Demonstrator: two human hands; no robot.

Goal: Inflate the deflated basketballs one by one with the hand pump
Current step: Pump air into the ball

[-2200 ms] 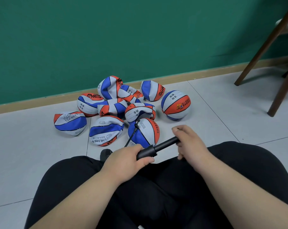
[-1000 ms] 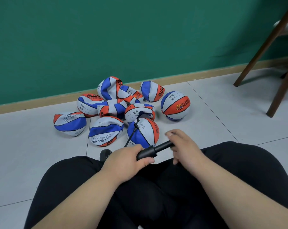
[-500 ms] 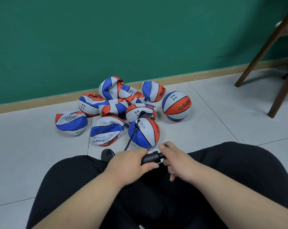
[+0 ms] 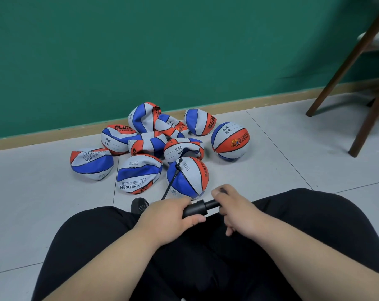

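Black hand pump (image 4: 197, 209) held crosswise just above the lap, on the near side of the nearest ball (image 4: 190, 177). Barrel wrapped in the left hand (image 4: 169, 216), fingers curled over the top, thumb clamped along the near side, most of the barrel hidden under that grip. Handle end enclosed by the right hand (image 4: 235, 210), fingers curled round it, only a short stretch of rod showing between the two hands. Thin black hose (image 4: 170, 185) rising from behind the left hand, crossing the blue panel and plugged in at the top of the nearest ball: blue, white and orange, mostly rounded, resting on the floor (image 4: 43, 192) just beyond the knuckles.

Behind and left of it, a heap of deflated basketballs (image 4: 153, 140) in the same colours, crumpled and folded, leaning on one another. In front on the left, a flattened ball printed CHILDREN (image 4: 138, 177), just beside the hosed one; further left, another flat ball (image 4: 92, 162) lying a little apart from the heap. Just right of the heap, one fully round ball (image 4: 230, 140).

Grey tiled floor beneath it all, green wall (image 4: 140, 51) with a tan skirting strip behind. Dark wooden chair legs (image 4: 345, 68) at the far right, well apart from the balls. Black trousers (image 4: 206, 268) filling the foreground; a dark grey toe of a sock or shoe (image 4: 139, 204) poking out just left of the left hand.
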